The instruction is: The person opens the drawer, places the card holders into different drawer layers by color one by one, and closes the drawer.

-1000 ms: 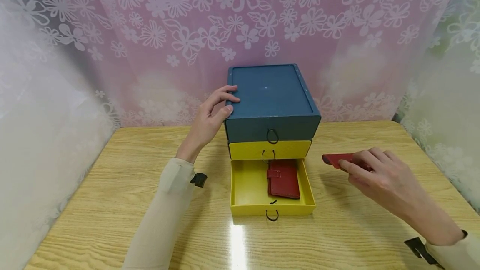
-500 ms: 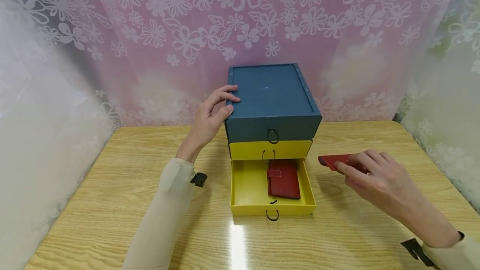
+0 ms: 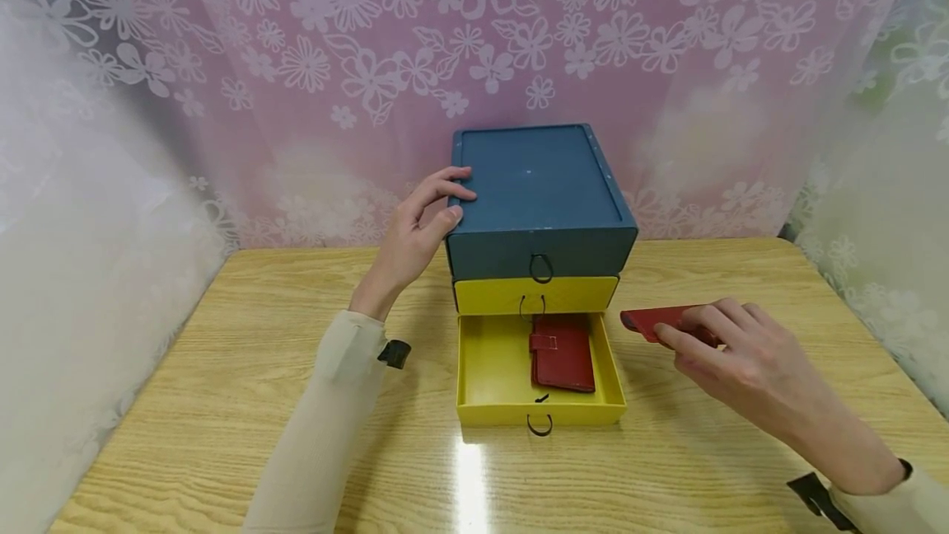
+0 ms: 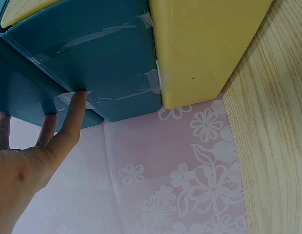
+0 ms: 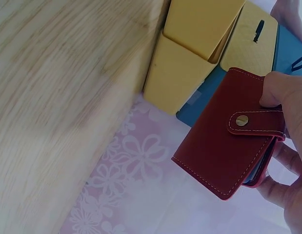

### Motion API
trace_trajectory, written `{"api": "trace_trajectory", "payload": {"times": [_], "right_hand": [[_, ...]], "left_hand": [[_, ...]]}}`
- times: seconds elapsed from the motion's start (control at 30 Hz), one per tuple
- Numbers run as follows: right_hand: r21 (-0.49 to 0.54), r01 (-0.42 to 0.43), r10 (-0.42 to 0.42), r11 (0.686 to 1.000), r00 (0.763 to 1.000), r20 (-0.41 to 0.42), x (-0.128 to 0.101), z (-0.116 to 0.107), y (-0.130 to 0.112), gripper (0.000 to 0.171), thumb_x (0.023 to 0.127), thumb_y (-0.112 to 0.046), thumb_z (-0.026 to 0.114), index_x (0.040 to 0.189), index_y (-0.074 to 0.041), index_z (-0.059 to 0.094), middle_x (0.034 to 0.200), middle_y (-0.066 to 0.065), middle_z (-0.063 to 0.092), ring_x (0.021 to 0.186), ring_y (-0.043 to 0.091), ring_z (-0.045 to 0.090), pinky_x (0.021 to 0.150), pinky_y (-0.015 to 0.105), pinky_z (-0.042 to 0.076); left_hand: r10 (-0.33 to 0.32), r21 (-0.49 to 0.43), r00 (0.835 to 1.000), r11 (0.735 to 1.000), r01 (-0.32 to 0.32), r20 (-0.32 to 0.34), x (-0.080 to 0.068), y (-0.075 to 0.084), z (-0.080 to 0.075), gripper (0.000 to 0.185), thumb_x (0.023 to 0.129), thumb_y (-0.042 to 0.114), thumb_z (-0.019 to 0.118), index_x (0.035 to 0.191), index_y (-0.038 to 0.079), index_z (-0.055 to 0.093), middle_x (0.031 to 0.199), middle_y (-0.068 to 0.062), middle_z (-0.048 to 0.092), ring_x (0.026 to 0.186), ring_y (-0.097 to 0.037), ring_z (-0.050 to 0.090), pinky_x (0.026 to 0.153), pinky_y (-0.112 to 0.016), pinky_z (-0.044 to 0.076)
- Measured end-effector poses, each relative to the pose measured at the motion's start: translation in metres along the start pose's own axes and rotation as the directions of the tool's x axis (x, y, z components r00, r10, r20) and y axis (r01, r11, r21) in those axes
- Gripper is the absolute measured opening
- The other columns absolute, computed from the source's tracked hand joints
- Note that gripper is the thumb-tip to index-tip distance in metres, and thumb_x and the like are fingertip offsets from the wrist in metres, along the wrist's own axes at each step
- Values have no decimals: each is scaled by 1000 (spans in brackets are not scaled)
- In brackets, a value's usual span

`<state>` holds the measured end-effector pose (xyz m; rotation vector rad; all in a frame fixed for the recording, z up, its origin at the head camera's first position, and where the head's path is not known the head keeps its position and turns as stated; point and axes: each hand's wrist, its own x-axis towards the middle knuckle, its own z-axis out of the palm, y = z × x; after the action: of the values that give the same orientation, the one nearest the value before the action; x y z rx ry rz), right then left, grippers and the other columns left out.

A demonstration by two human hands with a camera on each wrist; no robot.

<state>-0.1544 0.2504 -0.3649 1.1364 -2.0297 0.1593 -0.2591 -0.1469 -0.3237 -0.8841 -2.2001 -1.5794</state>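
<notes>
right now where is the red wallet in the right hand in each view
Head: red wallet at right of centre, pinched by the right hand, just right of the open yellow drawer.
Left wrist: not in it.
Right wrist: lower right, snap strap facing the camera.
Shared landmark: the blue and yellow drawer box.

Red snap-closed card wallet, held flat above table, right of open yellow drawer

wooden table, floral curtain (pink) — backdrop
</notes>
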Motion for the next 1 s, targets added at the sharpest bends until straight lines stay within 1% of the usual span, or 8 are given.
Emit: {"api": "trace_trajectory", "payload": {"times": [0.2, 0.4, 0.53, 0.7, 0.8, 0.93, 1.0], "right_hand": [[11, 4, -4, 1000, 1000, -2, 3, 0, -2, 46, 110, -35, 38, 104, -13, 77, 90, 11, 68, 77, 28, 61, 61, 42, 51], [17, 17, -17, 1000, 1000, -16, 6, 2, -4, 43, 109, -33, 39, 103, -13, 77, 90, 11, 68, 77, 28, 62, 62, 42, 51], [17, 8, -7, 1000, 1000, -12, 7, 2, -5, 44, 109, -34, 39, 103, -13, 77, 90, 11, 68, 77, 28, 62, 62, 42, 51], [20, 1, -1, 1000, 1000, -2, 8, 3, -6, 45, 109, -35, 38, 104, -14, 77, 90, 11, 68, 77, 27, 62, 61, 43, 52], [20, -1, 0, 1000, 1000, 11, 9, 2, -8, 46, 110, -36, 37, 105, -14, 77, 91, 11, 68, 78, 27, 61, 61, 43, 52], [19, 1, -1, 1000, 1000, 25, 11, 1, -10, 48, 110, -38, 36, 106, -14, 77, 92, 10, 68, 79, 26, 60, 62, 42, 52], [19, 0, 0, 1000, 1000, 31, 11, 1, -11, 49, 110, -39, 35, 107, -15, 77, 93, 10, 68, 79, 25, 60, 61, 41, 52]], "left_hand": [[-2, -11, 1000, 1000, 2, 0, 1, 1, 0, 28, 105, 22, 50, 124, 9, 67, 156, 2, 48, 147, -14, 41, 122, -53, 34], [-9, -4, 1000, 1000, 9, -1, 1, 1, 1, 28, 105, 23, 50, 124, 10, 67, 156, 4, 49, 146, -13, 41, 122, -53, 34], [-13, -7, 1000, 1000, 13, -1, 2, 0, 1, 28, 105, 22, 51, 124, 10, 67, 156, 4, 48, 146, -13, 41, 122, -55, 33], [-17, -6, 1000, 1000, 17, -2, 2, -1, 1, 28, 105, 23, 51, 124, 10, 67, 156, 4, 48, 146, -13, 41, 122, -54, 33], [-16, -4, 1000, 1000, 16, -3, 2, -1, 0, 28, 105, 23, 51, 124, 11, 67, 156, 4, 48, 146, -12, 41, 122, -52, 34], [-24, 2, 1000, 1000, 24, -2, 2, -1, 0, 28, 105, 23, 51, 124, 11, 67, 156, 5, 48, 146, -12, 41, 123, -46, 35], [-24, 3, 1000, 1000, 24, -4, 2, -1, 0, 28, 105, 23, 51, 124, 11, 67, 156, 5, 48, 146, -11, 41, 123, -46, 35]]}}
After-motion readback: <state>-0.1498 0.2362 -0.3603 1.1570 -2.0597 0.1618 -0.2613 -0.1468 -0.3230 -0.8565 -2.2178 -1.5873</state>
